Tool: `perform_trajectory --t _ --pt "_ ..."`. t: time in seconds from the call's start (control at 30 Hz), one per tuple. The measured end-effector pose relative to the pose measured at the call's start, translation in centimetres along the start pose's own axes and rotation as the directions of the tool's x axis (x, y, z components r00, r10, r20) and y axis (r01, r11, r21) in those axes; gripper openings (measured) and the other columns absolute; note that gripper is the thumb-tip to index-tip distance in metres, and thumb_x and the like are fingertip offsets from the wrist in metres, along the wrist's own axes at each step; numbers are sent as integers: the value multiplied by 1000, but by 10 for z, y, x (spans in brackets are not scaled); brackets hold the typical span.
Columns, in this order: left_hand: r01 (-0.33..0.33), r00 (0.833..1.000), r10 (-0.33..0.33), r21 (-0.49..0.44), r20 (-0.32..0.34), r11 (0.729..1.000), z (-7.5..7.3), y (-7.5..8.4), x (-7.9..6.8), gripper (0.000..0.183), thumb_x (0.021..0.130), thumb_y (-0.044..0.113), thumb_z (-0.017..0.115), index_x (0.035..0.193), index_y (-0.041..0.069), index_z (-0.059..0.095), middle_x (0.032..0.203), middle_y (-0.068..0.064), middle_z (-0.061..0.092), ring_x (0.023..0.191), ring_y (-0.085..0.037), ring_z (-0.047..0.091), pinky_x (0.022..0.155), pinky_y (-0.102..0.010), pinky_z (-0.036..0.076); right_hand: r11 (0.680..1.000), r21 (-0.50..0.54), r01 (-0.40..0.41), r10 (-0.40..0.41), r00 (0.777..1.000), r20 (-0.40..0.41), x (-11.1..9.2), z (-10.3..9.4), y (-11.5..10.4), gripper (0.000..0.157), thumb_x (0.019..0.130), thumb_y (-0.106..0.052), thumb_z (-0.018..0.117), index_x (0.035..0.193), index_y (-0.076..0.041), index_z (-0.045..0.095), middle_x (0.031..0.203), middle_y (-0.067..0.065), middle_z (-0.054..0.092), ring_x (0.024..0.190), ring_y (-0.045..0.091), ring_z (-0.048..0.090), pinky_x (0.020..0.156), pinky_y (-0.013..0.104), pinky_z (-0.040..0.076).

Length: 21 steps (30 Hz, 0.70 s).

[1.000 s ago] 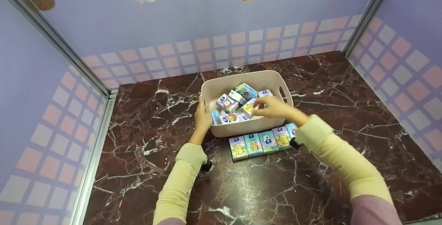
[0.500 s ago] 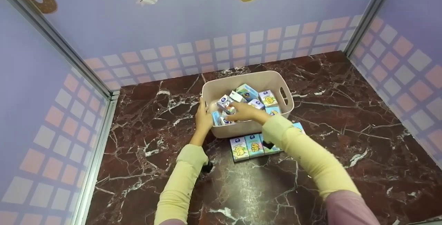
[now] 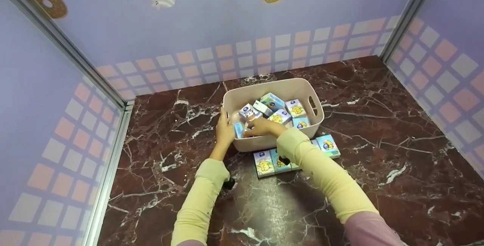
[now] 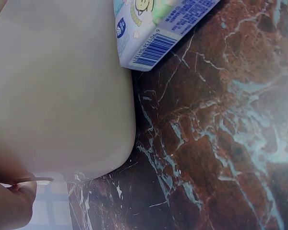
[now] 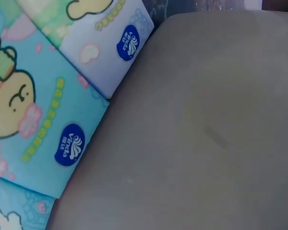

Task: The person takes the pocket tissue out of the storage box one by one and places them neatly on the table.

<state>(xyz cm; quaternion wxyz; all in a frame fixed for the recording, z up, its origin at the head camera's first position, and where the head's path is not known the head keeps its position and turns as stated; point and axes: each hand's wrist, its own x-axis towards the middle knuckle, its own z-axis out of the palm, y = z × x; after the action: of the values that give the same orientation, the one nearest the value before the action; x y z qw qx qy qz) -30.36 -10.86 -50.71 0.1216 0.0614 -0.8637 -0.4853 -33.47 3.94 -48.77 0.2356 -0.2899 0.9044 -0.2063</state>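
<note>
A beige plastic basket (image 3: pixel 247 146) with tissue packs lying loosely in it stands in the middle of the dark marble surface. My left hand (image 3: pixel 224 129) holds its left end; a finger (image 4: pixel 12 206) shows at the handle slot in the left wrist view. Inside the basket, at the front left, my right hand (image 3: pixel 263 127) pinches a tissue pack (image 3: pixel 247 127), mostly hidden by the fingers. Close by lie a cow-print tissue pack (image 3: pixel 249 113) and a yellow-figure tissue pack (image 3: pixel 280 117). The right wrist view shows only the basket's outer wall (image 5: pixel 182 124) and packs outside it.
Along the basket's front runs a row of tissue packs (image 3: pixel 264 163), partly covered by the right forearm; its right end pack (image 3: pixel 328 146) shows. A purple back wall (image 3: pixel 211 15) and side walls with metal frame strips (image 3: pixel 113 170) enclose the marble surface (image 3: pixel 162 136).
My right hand has moved left, from the packs at the basket's right side to the front left pack. The left hand stays at the basket's left end.
</note>
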Motion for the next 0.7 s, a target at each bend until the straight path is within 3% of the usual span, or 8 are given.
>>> perform_trajectory --t 0.17,0.3,0.47,0.6,0.7 --pt "4 1000 -4 -2 0 1000 1 0 -1 61 82 -8 41 139 1 22 136 -20 37 113 -32 50 101 -40 33 997 45 -62 62 998 6 -2 0 1 49 81 -41 55 110 -1 56 110 16 58 97 28 54 84 40 43" --pt "-6 1000 6 -8 1 1000 1 0 0 62 80 -10 41 139 1 22 136 -19 38 113 -32 50 101 -39 33 985 124 -120 122 993 -9 -1 1 3 35 78 -38 57 94 -6 58 92 9 60 80 20 50 69 32 42" --pt "-15 1000 15 2 -1 1000 1 -1 1 63 79 -11 40 139 0 23 136 -20 38 112 -32 51 101 -40 33 956 255 -147 168 984 -63 -1 -3 6 20 78 -31 55 71 -13 51 68 -1 47 64 13 43 56 22 35" --pt "-7 1000 7 9 1 1000 0 0 1 62 80 -10 41 139 -1 23 136 -21 38 112 -32 52 100 -40 34 878 439 -190 241 968 -64 -7 -10 11 19 81 -32 52 74 -14 49 66 -1 46 54 10 45 48 22 38" --pt "-1 1000 1 -4 -4 1000 0 1 1 62 80 -10 41 138 -1 23 136 -21 37 112 -32 51 100 -40 33 810 564 -159 257 961 -98 -12 -20 15 20 85 -31 50 85 -11 51 70 1 47 52 10 46 45 24 42"
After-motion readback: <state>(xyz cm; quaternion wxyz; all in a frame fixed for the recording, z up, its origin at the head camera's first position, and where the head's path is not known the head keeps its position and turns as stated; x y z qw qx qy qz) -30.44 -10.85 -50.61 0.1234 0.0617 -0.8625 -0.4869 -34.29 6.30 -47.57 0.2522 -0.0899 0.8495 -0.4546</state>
